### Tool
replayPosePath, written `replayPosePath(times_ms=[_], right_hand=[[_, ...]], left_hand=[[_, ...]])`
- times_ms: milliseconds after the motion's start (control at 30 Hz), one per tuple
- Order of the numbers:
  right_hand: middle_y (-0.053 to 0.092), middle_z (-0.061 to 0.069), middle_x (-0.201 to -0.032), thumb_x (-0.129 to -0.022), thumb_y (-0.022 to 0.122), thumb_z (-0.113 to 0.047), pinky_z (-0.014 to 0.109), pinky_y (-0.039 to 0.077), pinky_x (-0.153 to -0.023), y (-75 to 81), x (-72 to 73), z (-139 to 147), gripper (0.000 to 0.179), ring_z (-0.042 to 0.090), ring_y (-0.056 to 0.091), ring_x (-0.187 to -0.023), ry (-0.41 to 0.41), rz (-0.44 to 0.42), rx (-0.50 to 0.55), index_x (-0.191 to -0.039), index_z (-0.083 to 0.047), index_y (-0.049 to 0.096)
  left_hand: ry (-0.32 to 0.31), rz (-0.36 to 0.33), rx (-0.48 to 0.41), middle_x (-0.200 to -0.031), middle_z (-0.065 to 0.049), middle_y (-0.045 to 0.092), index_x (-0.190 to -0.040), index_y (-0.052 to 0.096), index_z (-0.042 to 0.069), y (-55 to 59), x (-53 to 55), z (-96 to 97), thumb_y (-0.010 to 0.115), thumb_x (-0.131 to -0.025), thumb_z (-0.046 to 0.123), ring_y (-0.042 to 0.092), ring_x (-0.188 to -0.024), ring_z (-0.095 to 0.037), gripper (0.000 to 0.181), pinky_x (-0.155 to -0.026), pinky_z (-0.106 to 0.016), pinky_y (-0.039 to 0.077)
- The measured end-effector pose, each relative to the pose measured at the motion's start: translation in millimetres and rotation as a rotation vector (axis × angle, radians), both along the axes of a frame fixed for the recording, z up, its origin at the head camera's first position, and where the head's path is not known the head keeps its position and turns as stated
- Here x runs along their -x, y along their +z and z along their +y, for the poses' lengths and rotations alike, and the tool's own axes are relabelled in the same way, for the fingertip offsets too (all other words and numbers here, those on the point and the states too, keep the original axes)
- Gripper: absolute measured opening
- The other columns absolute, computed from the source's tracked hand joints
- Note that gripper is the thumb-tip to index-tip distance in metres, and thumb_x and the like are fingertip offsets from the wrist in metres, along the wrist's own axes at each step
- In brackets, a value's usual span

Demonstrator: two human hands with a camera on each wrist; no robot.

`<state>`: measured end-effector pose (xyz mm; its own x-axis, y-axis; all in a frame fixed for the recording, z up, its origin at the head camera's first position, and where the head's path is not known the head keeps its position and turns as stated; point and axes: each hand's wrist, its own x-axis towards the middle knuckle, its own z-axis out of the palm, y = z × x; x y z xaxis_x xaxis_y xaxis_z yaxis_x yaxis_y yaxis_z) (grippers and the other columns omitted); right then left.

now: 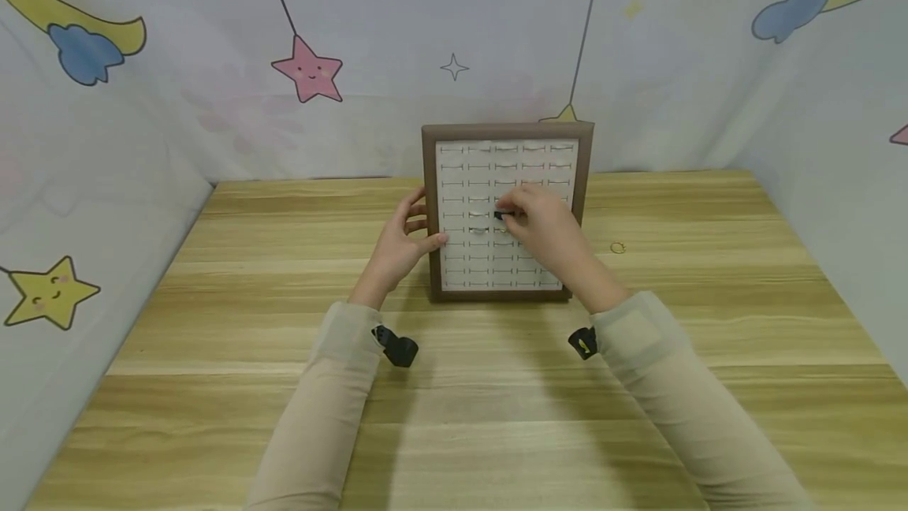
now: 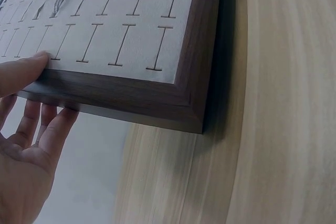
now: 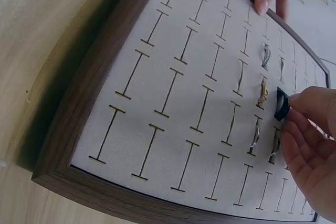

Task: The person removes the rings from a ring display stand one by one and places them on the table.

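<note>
A ring display board (image 1: pixel 505 132) with a brown frame and white slotted panel stands upright on the table. My left hand (image 1: pixel 399 247) grips its left edge, thumb on the front, other fingers behind. At the middle of the panel, my right hand (image 1: pixel 549 229) pinches a dark ring (image 3: pixel 282 104) between thumb and fingers, right at a slot. How deep the ring sits there is hidden by the fingers. Around it, a gold ring (image 3: pixel 263 94) and silver rings, one a twisted silver ring (image 3: pixel 266 56), sit in neighbouring slots. Many lower slots hold nothing.
A loose gold ring (image 1: pixel 619 248) lies on the wooden table (image 1: pixel 468 432), right of the board. Behind, a white curtain (image 1: pixel 383 14) printed with stars and moons hangs at the table's far edge. Similar cloth covers both sides.
</note>
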<state>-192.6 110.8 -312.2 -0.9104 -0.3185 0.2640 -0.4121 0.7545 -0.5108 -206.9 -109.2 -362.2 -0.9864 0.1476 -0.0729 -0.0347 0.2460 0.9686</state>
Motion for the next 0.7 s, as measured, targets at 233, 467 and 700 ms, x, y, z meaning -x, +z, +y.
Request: replayPosePath(times_ms=[233,467,700], right_hand=[[0.068,0.011,-0.101,-0.086,0.068,-0.005,0.036,0.052,-0.090,-5.9,-0.8,-1.8,0.018,0.027,0.061,-0.100,0.030,0.126,-0.117,-0.104,-0.002,0.071],[0.067,0.010,-0.100,-0.086,0.067,0.001,0.035,0.051,-0.092,-12.2,-2.4,-1.6,0.017,0.027,0.060,-0.101,0.029,0.210,-0.112,-0.102,-0.003,0.070],[0.067,0.012,-0.099,-0.085,0.068,0.000,0.034,0.053,-0.087,-12.3,-1.0,-0.3,0.015,0.026,0.061,-0.097,0.021,0.178,-0.066,-0.100,-0.001,0.070]], left_hand=[[0.000,0.000,-0.002,-0.144,-0.011,0.040,-0.151,0.026,0.026,-0.6,0.6,0.2,0.069,-0.087,0.005,0.043,-0.132,-0.030,0.080,-0.102,-0.047,0.046],[-0.004,0.006,-0.001,-0.144,-0.010,0.040,-0.151,0.025,0.027,0.5,-0.8,0.2,0.069,-0.087,0.006,0.043,-0.131,-0.030,0.080,-0.101,-0.047,0.046],[-0.005,-0.006,-0.002,-0.144,-0.010,0.039,-0.151,0.025,0.027,-0.3,-0.2,-0.2,0.069,-0.087,0.006,0.042,-0.132,-0.030,0.080,-0.102,-0.048,0.045]])
